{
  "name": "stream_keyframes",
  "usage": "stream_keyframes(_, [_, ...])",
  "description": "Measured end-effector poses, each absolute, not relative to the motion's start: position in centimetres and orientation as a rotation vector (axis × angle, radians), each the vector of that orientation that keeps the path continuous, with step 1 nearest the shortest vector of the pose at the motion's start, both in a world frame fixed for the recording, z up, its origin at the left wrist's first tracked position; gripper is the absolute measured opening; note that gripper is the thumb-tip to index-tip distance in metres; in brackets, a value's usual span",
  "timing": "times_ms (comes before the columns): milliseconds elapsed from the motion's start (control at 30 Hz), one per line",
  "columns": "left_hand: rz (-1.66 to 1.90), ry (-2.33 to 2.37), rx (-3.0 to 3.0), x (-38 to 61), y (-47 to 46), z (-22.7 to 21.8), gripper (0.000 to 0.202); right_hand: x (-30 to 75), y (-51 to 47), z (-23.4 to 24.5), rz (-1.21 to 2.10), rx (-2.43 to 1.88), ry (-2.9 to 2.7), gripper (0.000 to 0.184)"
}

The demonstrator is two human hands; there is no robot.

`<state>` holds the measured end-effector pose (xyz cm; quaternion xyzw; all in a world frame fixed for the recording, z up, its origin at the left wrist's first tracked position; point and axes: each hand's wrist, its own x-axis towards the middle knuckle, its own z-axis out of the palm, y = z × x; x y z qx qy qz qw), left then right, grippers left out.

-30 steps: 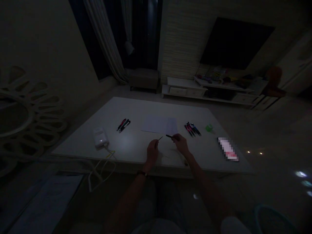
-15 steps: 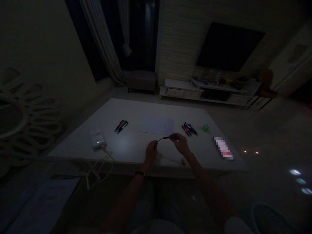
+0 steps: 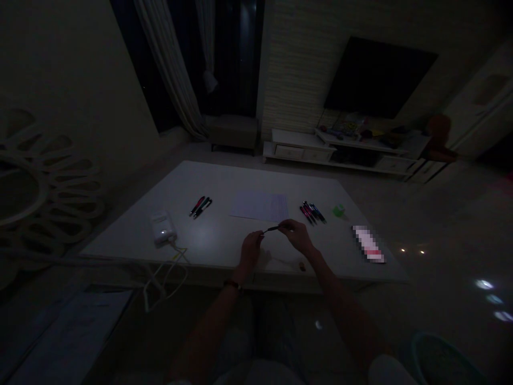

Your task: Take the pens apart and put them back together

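Over the near part of the white table [image 3: 224,240], my right hand [image 3: 297,235] pinches a dark pen barrel [image 3: 273,229] that points left. My left hand [image 3: 250,249] is closed on a thin dark pen refill [image 3: 264,232], its short visible length meeting the barrel's left end. Whether it sits inside the barrel is too dark to tell. Just beyond the hands lies a sheet of paper [image 3: 252,206], lined with writing on its right part. Several pens [image 3: 312,212] lie right of the paper, and a few more pens [image 3: 200,207] lie to its left.
A white device [image 3: 162,230] with cables stands at the table's left. On the right are a green item [image 3: 339,210] and a phone [image 3: 367,244]. One small brown piece [image 3: 302,266] lies by the front edge. A round teal-rimmed tub [image 3: 417,347] stands at lower right.
My left hand has shifted slightly right, toward the barrel, and less of the thin refill shows between the hands. The right hand has stayed nearly in place.
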<state>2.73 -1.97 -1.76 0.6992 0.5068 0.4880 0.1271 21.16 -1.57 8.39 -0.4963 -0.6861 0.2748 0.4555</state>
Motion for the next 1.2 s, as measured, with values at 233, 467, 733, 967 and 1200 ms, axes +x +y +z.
stream_keyframes(233, [1.149, 1.572, 2.275, 2.9, -2.2, -1.5, 0.020, 21.2, -2.1, 8.1, 0.776, -1.298, -1.747, 0.021])
stream_keyframes(467, [0.977, 1.518, 2.502, 3.1, -2.7, -1.1, 0.026, 20.3, -2.2, 5.8, 0.864, -1.338, -1.642, 0.021])
stream_keyframes(733, [0.950, 1.473, 2.656, 3.0, -2.9, -0.9, 0.021, 20.7, -3.4, 5.0, 0.903, -1.503, -1.582, 0.036])
stream_keyframes(967, [0.873, 1.475, 2.715, 3.1, -3.0, -0.8, 0.016, 21.1, -3.2, 4.9, 0.868, -1.522, -1.711, 0.044])
stream_keyframes(1200, [0.920, 1.434, 2.725, 2.9, -2.8, -1.2, 0.020, 21.1, -3.0, 4.9, 0.802, -1.487, -1.765, 0.034])
